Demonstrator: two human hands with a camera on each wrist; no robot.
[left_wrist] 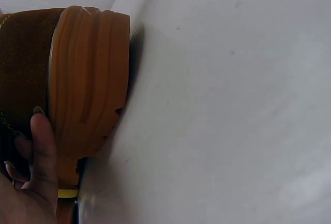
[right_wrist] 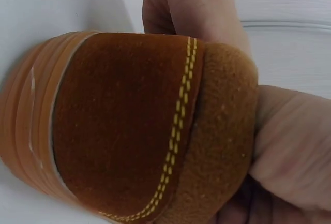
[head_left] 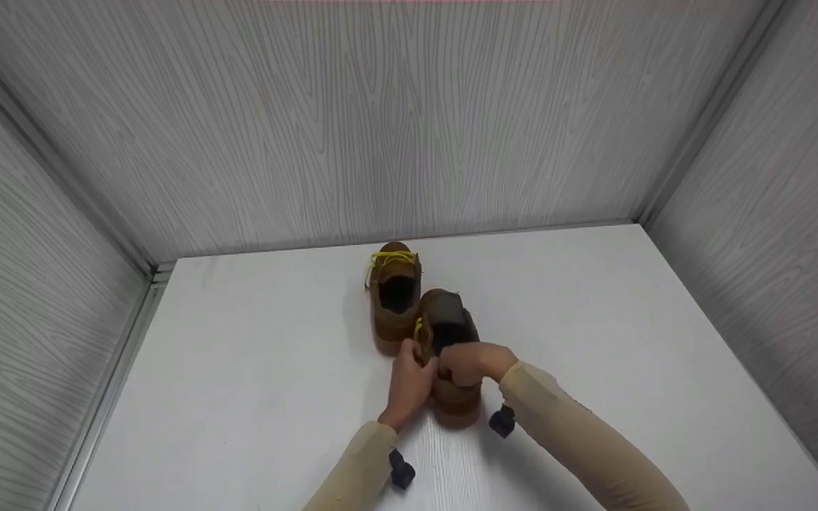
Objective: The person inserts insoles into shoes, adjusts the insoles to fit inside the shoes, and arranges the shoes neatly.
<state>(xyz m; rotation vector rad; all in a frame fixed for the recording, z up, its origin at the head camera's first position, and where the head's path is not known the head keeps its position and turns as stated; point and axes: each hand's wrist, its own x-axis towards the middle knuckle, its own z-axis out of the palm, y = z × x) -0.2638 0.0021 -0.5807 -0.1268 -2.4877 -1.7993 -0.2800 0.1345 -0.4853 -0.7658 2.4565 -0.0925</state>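
Two brown suede shoes with yellow laces stand on a white table, heels toward me. Both of my hands are on the nearer shoe (head_left: 455,406), whose dark tongue shows at its mouth. At the left edge of its opening, my left hand (head_left: 410,381) grips the shoe's side; in the left wrist view one finger lies along the upper above the ribbed sole (left_wrist: 90,79). My right hand (head_left: 476,361) reaches over the opening with curled fingers and holds the collar (right_wrist: 220,125). Some fingertips are hidden. The farther shoe (head_left: 389,325) stands ahead and left, its lace (head_left: 398,255) across the front.
The white table (head_left: 274,355) extends to both sides of the shoes. A grey wood-grain back wall (head_left: 409,128) rises behind the far edge, with side walls left (head_left: 18,234) and right (head_left: 778,213).
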